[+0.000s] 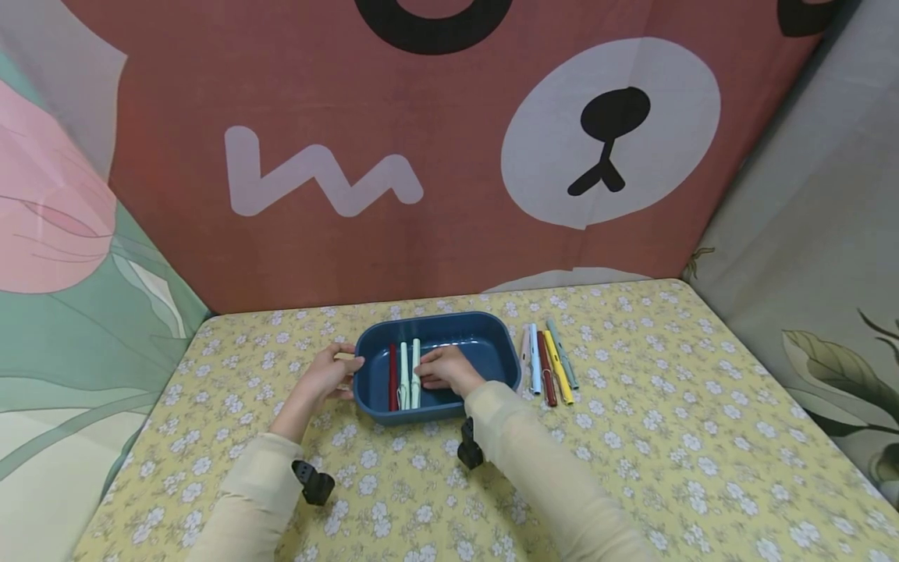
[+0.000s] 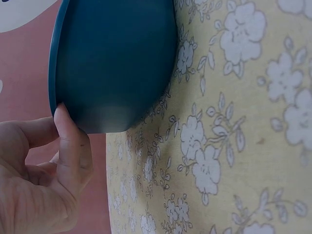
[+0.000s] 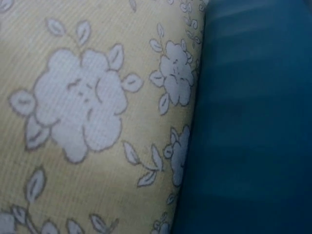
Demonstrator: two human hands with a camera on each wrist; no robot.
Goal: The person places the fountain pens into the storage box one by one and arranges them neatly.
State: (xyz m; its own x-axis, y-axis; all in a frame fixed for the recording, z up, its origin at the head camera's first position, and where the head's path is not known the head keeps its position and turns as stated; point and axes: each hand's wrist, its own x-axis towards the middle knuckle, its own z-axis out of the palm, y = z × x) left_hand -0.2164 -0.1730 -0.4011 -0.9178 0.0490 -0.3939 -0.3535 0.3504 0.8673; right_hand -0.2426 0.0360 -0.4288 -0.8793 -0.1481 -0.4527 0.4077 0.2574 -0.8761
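Observation:
A dark blue tray (image 1: pixel 435 318) with rounded corners stands on the table. My left hand (image 1: pixel 330 371) grips its left rim, as the left wrist view also shows, with the fingers of the left hand (image 2: pixel 41 170) against the tray wall (image 2: pixel 112 63). Inside lie a dark red pen (image 1: pixel 392 378), a pale green pen (image 1: pixel 403 375) and, to its right, another pale green pen (image 1: pixel 416 351), side by side. Reaching into the tray, my right hand (image 1: pixel 448 368) pinches the rightmost pale green pen at its middle. The right wrist view shows only the tray's outer wall (image 3: pixel 248 122) and the tablecloth.
Right of the tray lies a row of pens: a pinkish one (image 1: pixel 524 347), a light blue one (image 1: pixel 535 359), a dark red one (image 1: pixel 546 368), a yellow one (image 1: pixel 558 367) and a grey-green one (image 1: pixel 563 355). A floral cloth (image 1: pixel 667 437) covers the table, with a printed curtain (image 1: pixel 449 250) behind.

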